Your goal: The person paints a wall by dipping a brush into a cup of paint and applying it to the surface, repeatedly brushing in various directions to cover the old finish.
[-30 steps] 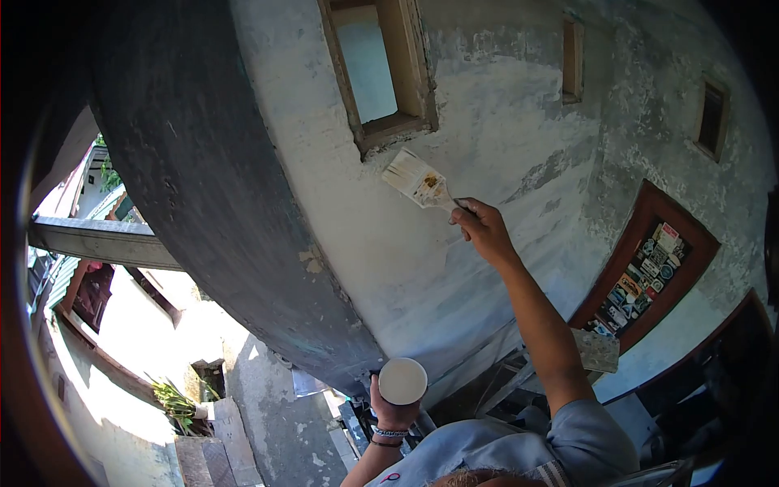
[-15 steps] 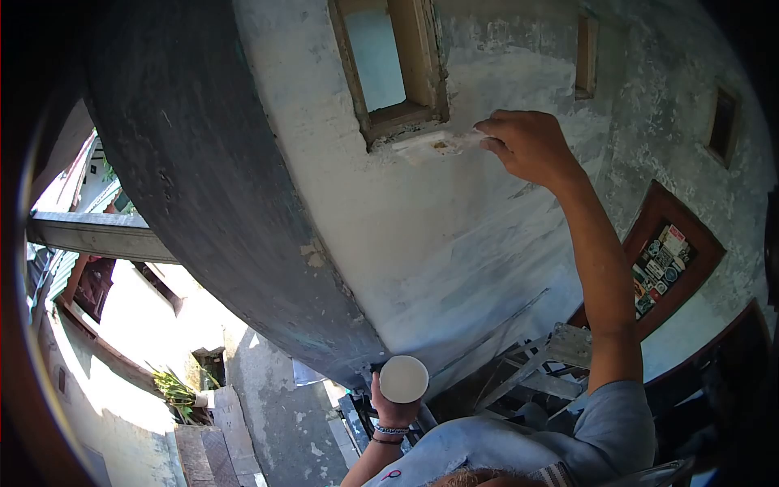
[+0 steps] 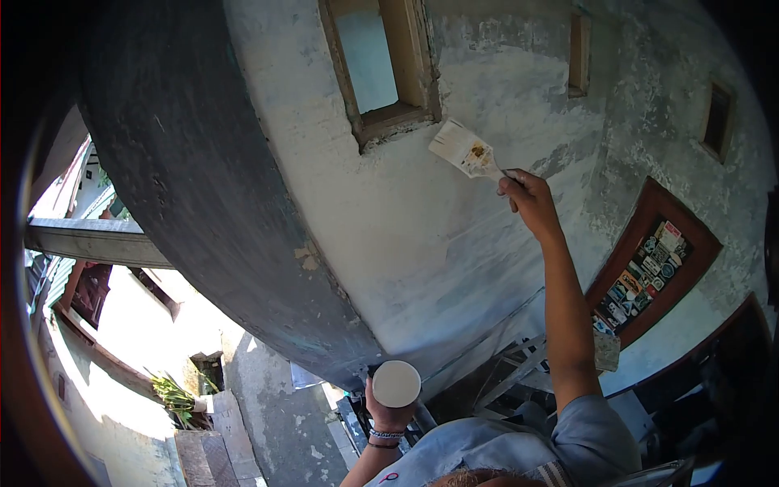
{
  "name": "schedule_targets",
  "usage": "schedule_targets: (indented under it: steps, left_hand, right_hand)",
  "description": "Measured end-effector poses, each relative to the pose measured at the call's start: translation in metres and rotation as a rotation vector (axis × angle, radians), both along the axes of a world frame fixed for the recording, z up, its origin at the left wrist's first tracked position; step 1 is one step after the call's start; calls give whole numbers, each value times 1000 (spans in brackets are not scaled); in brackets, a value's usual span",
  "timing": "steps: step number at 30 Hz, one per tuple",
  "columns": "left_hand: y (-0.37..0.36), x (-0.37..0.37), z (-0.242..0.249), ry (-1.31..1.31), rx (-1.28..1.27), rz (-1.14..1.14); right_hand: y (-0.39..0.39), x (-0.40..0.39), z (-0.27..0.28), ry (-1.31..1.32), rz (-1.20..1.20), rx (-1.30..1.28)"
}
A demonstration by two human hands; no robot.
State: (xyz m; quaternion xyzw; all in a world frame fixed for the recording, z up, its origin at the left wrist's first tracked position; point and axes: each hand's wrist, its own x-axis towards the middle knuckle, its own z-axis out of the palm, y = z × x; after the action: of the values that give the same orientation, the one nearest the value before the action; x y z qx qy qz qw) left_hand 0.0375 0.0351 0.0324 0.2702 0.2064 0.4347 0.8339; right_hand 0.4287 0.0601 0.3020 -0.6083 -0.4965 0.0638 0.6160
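a: where's the brush?

b: the wide brush (image 3: 461,148) is up by the wall (image 3: 381,227), just beside the lower right corner of the window frame (image 3: 398,124). the right hand (image 3: 529,200) is closed around its handle. whether the bristles touch the plaster, i can't quite tell from this angle.

a: and the left hand (image 3: 391,415)?

b: well apart from the other, lower down, wrapped around the side of a cup (image 3: 396,384) with pale contents.

a: how would they handle?

b: i'd judge the brush light, stiff in the handle and soft at the bristles. hold the slim handle; the smeared part above it could be slippery. the cup is likely heavier and easy to slop, so a level grip around its side suits it.
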Motion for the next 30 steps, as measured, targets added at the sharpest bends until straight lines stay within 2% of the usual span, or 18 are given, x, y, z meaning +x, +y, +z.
schedule_targets:
  steps: [2, 5, 7, 9, 11, 13, 15, 16, 17, 18, 20, 22, 25, 26, 27, 28, 30]
  left_hand:
    - [1, 0, -1, -20, -34, -31]
    - [5, 0, 4, -168, -154, -93]
    - [7, 2, -6, -68, -55, -66]
    - [8, 1, -9, -80, -69, -54]
    - [1, 1, 11, -204, -198, -58]
    - [3, 1, -1, -64, -53, -41]
    - [5, -2, -8, -65, -57, -71]
    - [6, -1, -3, -146, -133, -106]
    - [7, -1, 0, -226, -213, -141]
    - [8, 1, -1, -200, -196, -138]
    - [9, 2, -3, -169, -168, -132]
    - [8, 0, -2, -172, -153, -129]
    - [4, -5, -2, -198, -186, -106]
    - [3, -7, -1, -203, -202, -96]
    - [-4, 0, 25, -177, -375, 64]
    - [-3, -1, 19, -199, -359, 38]
    - [3, -7, 4, -234, -325, -19]
  right_hand:
    - [6, -22, -7, 233, 114, 125]
    - [30, -39, -29, 280, 91, 79]
    - [40, -37, -56, 333, 92, 39]
    - [35, -42, -88, 410, 113, 7]
    - [16, -53, -92, 480, 141, 20]
    - [6, -60, -82, 537, 195, 61]
    - [7, -75, -57, 468, 245, 129]
    - [12, -83, -46, 430, 267, 167]
    - [20, -92, -40, 395, 266, 154]
    - [26, -100, -36, 357, 266, 137]
    - [43, -111, -51, 226, 253, 70]
    - [45, -112, -83, 240, 244, -10]
    - [21, -106, -120, 410, 264, -117]
    - [17, -98, -119, 345, 194, -68]
    - [10, -92, -114, 280, 126, -23]
    - [1, -93, -106, 222, 58, 19]
    - [-3, -81, -62, -207, -232, 278]
